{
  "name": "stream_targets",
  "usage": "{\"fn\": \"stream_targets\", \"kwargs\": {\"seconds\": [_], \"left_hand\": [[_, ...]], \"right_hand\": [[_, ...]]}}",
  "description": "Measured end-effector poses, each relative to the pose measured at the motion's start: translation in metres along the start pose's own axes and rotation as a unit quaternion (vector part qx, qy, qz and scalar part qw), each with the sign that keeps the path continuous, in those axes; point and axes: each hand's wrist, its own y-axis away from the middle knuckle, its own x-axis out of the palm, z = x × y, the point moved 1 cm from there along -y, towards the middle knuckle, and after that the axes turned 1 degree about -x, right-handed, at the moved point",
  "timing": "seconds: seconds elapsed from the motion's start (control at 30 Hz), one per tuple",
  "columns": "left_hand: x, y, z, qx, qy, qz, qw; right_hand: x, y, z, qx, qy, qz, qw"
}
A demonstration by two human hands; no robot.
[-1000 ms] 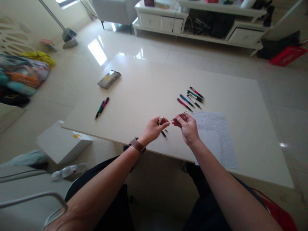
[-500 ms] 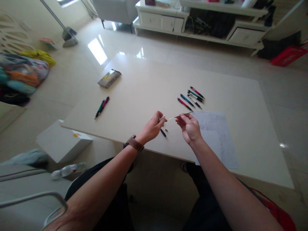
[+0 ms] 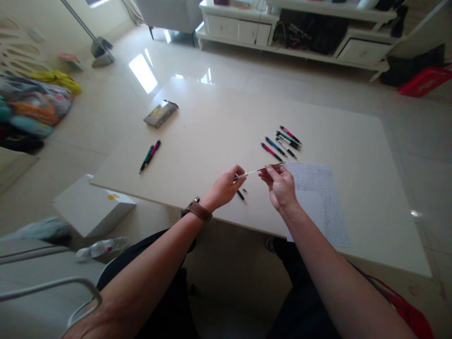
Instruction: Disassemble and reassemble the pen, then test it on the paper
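My left hand point(image 3: 226, 186), with a brown-strapped watch on its wrist, is closed around a white pen barrel point(image 3: 242, 176) that points right. In my right hand point(image 3: 281, 186), thumb and fingers pinch a thin dark pen refill point(image 3: 265, 168). The refill's pale end lies in line with the barrel's end; whether it is inside cannot be made out. On the table under my left hand lie a black pen part point(image 3: 240, 195), partly hidden, and a tiny dark piece point(image 3: 245, 190).
Several pens point(image 3: 273, 151) lie beyond my right hand, two more pens point(image 3: 150, 156) at left. A flat box point(image 3: 161, 114) sits at the far left of the white table point(image 3: 212, 127). Written paper point(image 3: 335, 207) lies under my right forearm. A white carton point(image 3: 88, 207) stands beside the table.
My left hand has turned the white barrel so it points at the refill, and the gap between them has closed. My right hand has barely moved.
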Motion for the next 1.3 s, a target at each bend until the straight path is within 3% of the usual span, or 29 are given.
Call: {"fn": "stream_targets", "kwargs": {"seconds": [0.6,1.03,1.3], "left_hand": [[0.001,0.003,-0.005,0.019,-0.001,0.010,1.000],[0.002,0.004,-0.004,0.019,0.044,0.031,0.998],[0.002,0.006,-0.007,0.010,0.047,0.005,0.999]], "right_hand": [[0.007,0.008,-0.009,0.008,0.079,0.068,0.994],[0.006,0.007,-0.009,0.047,0.076,0.067,0.994],[0.004,0.006,-0.009,0.046,0.079,0.068,0.994]]}}
